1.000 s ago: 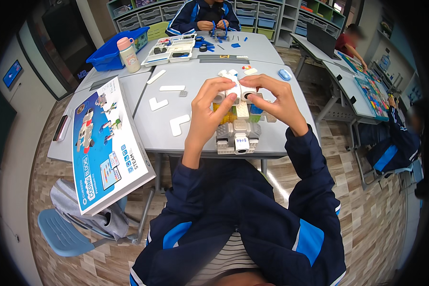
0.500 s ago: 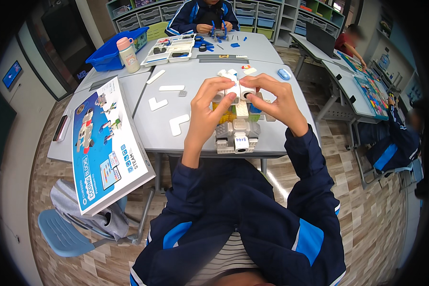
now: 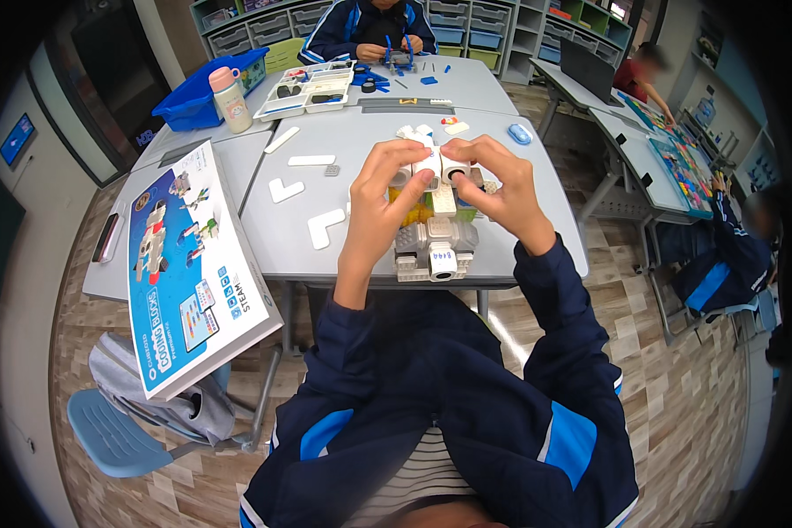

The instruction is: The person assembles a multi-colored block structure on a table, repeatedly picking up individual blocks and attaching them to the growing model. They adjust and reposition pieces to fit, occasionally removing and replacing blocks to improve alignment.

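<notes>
Near the table's front edge stands a model of white, grey and clear building blocks [image 3: 438,236], with a yellow part [image 3: 416,211] low on its left side. My left hand [image 3: 380,201] pinches a white cube block [image 3: 427,169] at the model's top, thumb on the near side and fingers over it. From the other side my right hand [image 3: 509,187] grips the adjoining white cube block [image 3: 455,169], which has a dark round hole. These two blocks sit side by side. My fingers hide much of the model's upper part. Further white pieces [image 3: 414,132] show just beyond my fingertips.
Flat white pieces [image 3: 325,228] lie left of the model. A large printed box [image 3: 194,273] overhangs the table's left edge. Farther back are a parts tray [image 3: 306,95], a bottle [image 3: 230,101] and a blue bin [image 3: 194,110]. Across the table a person [image 3: 371,31] handles a small construction.
Both hands keep the same grip on the white blocks. The whole view has shifted slightly, so things appear a little farther left.
</notes>
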